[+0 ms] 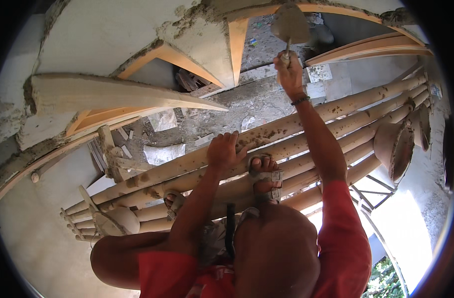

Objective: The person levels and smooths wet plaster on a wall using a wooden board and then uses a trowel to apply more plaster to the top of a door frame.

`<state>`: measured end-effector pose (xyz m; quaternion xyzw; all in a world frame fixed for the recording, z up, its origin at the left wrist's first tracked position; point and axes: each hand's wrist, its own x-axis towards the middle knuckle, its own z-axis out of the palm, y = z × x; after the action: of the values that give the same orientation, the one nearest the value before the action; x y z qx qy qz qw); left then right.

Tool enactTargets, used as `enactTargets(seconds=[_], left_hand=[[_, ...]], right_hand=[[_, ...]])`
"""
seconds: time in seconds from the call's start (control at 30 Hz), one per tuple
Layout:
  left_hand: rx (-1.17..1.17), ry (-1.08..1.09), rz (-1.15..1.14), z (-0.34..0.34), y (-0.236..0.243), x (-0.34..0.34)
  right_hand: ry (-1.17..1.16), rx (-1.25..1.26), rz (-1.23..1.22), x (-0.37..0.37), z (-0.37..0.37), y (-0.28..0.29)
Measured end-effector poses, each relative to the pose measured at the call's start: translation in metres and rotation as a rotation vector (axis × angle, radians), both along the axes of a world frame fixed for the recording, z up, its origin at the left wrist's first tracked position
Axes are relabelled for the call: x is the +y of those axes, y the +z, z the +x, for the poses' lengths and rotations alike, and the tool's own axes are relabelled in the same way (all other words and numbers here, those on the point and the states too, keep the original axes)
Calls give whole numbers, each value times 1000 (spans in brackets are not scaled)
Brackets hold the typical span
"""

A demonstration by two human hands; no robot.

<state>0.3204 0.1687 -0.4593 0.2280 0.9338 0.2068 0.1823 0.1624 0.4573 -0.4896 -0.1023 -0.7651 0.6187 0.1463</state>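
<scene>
In my raised right hand (289, 74) is the handle of a mortar-smeared trowel (290, 24). Its pointed blade is up near an orange-edged wall opening at the top of the view. My left hand (226, 151) is curled over the far pole (271, 131) of a row of long, round, bamboo-like poles, fingers over the top and thumb apart. I squat on these poles, my sandalled feet (265, 176) resting across them. Splashes of mortar spot the far pole beside my left hand.
Round, mortar-crusted pans sit at the poles' ends, one at the left (122, 216) and one at the right (393, 144). Plastered, orange-edged panels (113, 92) jut in from the upper left. Far below lies a rubble-strewn floor (202, 119). A metal frame (373, 191) stands lower right.
</scene>
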Motion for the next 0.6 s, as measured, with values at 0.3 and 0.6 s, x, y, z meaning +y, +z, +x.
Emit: enactTargets(seconds=[0.3, 0.6], left_hand=[[58, -38, -14, -5, -3, 4], [80, -63, -14, -6, -4, 6]], right_hand=[[182, 61, 254, -40, 7, 16], [13, 55, 121, -49, -8, 18]])
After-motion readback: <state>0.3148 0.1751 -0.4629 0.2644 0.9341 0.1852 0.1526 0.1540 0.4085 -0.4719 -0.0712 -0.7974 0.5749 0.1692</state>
